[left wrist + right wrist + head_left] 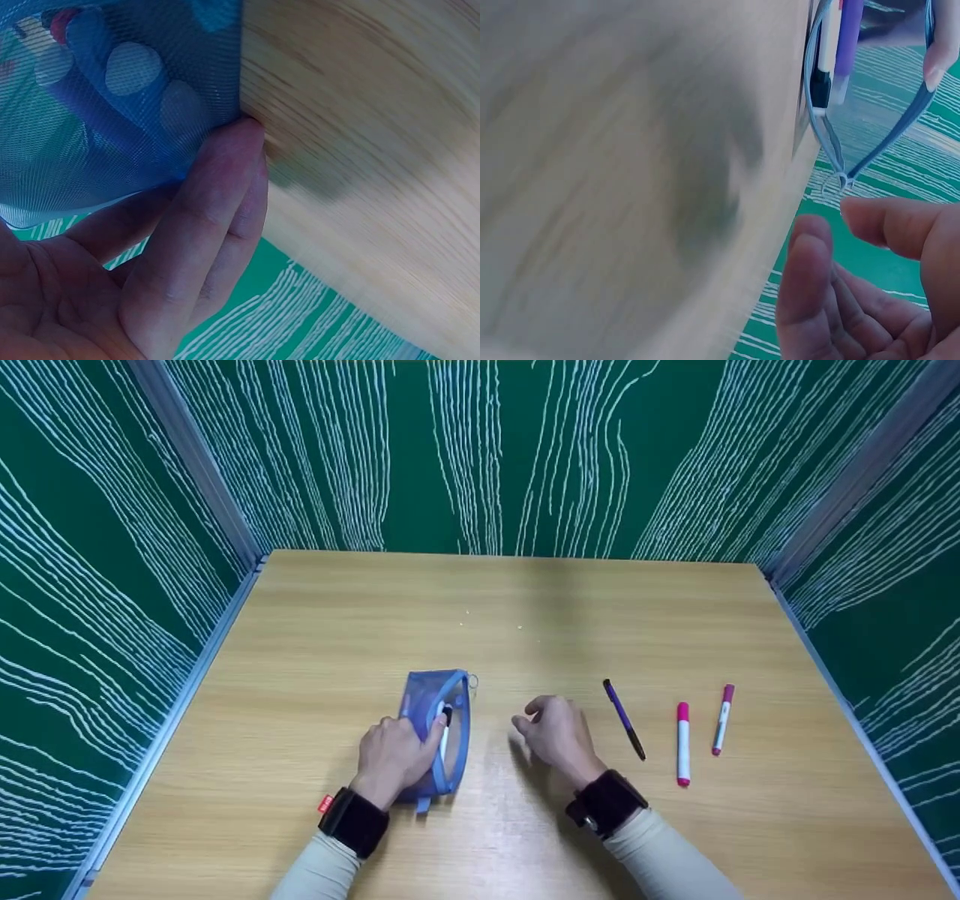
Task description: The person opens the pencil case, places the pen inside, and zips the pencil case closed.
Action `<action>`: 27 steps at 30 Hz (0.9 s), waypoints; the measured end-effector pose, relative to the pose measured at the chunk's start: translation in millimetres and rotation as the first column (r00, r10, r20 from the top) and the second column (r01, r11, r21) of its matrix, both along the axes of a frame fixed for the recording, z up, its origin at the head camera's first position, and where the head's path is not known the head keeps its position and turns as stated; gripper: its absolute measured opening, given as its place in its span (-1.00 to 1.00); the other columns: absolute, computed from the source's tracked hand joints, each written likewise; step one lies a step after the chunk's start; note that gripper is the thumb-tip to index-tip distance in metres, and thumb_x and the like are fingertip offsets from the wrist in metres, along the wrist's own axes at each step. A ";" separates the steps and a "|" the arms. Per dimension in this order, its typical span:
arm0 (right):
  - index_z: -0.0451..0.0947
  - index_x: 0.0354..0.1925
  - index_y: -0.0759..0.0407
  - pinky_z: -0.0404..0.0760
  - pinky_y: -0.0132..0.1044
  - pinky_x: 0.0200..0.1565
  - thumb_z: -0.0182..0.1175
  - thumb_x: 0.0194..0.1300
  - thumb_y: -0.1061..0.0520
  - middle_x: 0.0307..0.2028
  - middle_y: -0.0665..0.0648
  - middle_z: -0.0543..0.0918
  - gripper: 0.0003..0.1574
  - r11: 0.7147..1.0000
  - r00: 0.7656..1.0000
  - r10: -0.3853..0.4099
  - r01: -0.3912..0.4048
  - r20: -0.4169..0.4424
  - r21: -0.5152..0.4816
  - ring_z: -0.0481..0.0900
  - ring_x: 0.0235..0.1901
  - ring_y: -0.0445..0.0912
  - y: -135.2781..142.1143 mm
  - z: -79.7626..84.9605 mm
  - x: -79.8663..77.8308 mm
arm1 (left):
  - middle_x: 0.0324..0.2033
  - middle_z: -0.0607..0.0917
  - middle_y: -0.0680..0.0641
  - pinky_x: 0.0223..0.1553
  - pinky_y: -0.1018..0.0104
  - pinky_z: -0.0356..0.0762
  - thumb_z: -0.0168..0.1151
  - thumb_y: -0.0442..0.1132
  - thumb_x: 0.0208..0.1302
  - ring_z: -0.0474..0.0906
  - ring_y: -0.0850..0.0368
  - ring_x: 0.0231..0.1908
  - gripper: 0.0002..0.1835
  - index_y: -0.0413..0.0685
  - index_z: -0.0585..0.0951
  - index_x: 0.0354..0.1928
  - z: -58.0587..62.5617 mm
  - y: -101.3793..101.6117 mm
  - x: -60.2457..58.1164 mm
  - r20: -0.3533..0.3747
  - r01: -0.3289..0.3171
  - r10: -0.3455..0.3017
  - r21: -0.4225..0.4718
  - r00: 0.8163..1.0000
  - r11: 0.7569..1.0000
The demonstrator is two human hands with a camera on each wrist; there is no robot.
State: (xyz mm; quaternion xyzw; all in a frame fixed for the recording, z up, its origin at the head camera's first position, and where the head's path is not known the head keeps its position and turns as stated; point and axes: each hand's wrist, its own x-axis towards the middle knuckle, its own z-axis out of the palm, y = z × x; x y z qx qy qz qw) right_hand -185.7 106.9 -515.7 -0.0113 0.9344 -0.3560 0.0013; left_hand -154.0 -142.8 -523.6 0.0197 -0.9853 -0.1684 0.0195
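Note:
My left hand (395,755) grips a blue mesh pencil case (429,685), its thumb over the edge of the unzipped opening, which faces right. In the left wrist view, fingers press the mesh, and several pens or markers show through it. A marker with a black cap (821,84) and a purple pen (847,46) lie inside, seen through the opening in the right wrist view. Right of the case, my right hand (561,737) hovers over the table with nothing held, thumb and fingertips apart. A zipper ring (473,681) hangs at the case's far corner.
Right of my right hand lie a dark purple pen (623,718), a thick white marker with pink ends (683,745) and a thinner white marker with pink ends (723,720). The wooden table (360,607) is bounded by green, white-lined panels (412,457).

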 end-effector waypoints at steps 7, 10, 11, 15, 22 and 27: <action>0.72 -0.08 0.25 0.60 -0.24 -0.41 0.48 0.22 0.02 -0.34 0.14 0.76 -0.60 0.999 1.000 -0.013 0.013 0.008 0.045 0.63 -0.50 -0.12 14.2 5.7 -0.5 | -0.47 0.60 -0.20 -0.38 0.00 0.51 -0.20 0.46 0.45 0.56 -0.10 -0.45 -0.18 -0.14 0.53 -0.58 1.1 -1.4 -0.4 0.026 0.001 -0.001 0.000 1.000 1.000; 0.72 -0.07 0.27 0.61 -0.25 -0.42 0.49 0.22 0.02 -0.34 0.16 0.76 -0.59 0.998 1.000 -0.016 0.017 -0.004 0.064 0.64 -0.51 -0.12 21.1 6.1 -0.6 | -0.47 0.59 -0.19 -0.37 0.00 0.50 -0.20 0.46 0.45 0.55 -0.08 -0.45 -0.19 -0.11 0.50 -0.61 1.7 -1.1 -0.2 0.039 0.002 -0.003 0.003 0.999 1.000; 0.72 -0.07 0.27 0.61 -0.24 -0.43 0.49 0.21 0.02 -0.34 0.17 0.77 -0.58 0.997 1.000 -0.017 0.017 -0.009 0.071 0.64 -0.51 -0.11 23.8 5.8 -0.7 | -0.47 0.59 -0.19 -0.37 0.01 0.50 -0.20 0.45 0.45 0.55 -0.08 -0.45 -0.20 -0.10 0.49 -0.61 1.8 -1.0 -0.3 0.042 0.003 -0.003 0.003 0.999 1.000; 0.73 -0.10 0.28 0.66 -0.16 -0.37 0.50 0.19 0.01 -0.29 0.24 0.78 -0.58 0.994 0.999 -0.012 0.018 -0.051 0.111 0.70 -0.47 -0.06 34.9 4.4 -1.5 | -0.47 0.59 -0.19 -0.36 0.01 0.51 -0.18 0.43 0.46 0.54 -0.08 -0.44 -0.22 -0.09 0.47 -0.63 2.4 -0.6 0.0 0.045 0.004 -0.005 0.005 0.999 1.000; 0.72 -0.10 0.31 0.65 -0.03 -0.31 0.49 0.20 -0.02 -0.26 0.31 0.78 -0.54 0.985 0.997 -0.009 0.022 -0.081 0.168 0.69 -0.47 0.01 55.7 2.4 -5.2 | -0.47 0.58 -0.19 -0.35 0.02 0.50 -0.17 0.42 0.47 0.53 -0.08 -0.44 -0.23 -0.08 0.46 -0.63 2.2 -0.8 0.2 0.048 0.006 -0.006 0.006 0.999 1.000; 0.71 -0.05 0.30 0.65 0.03 -0.30 0.48 0.19 -0.05 -0.24 0.35 0.77 -0.49 0.975 0.997 -0.009 0.027 -0.080 0.220 0.72 -0.40 0.12 69.1 2.3 -7.4 | -0.45 0.61 -0.22 -0.37 0.02 0.51 -0.16 0.43 0.46 0.57 -0.11 -0.44 -0.19 -0.17 0.55 -0.56 1.4 -0.7 0.4 0.021 0.006 -0.005 -0.005 1.000 1.000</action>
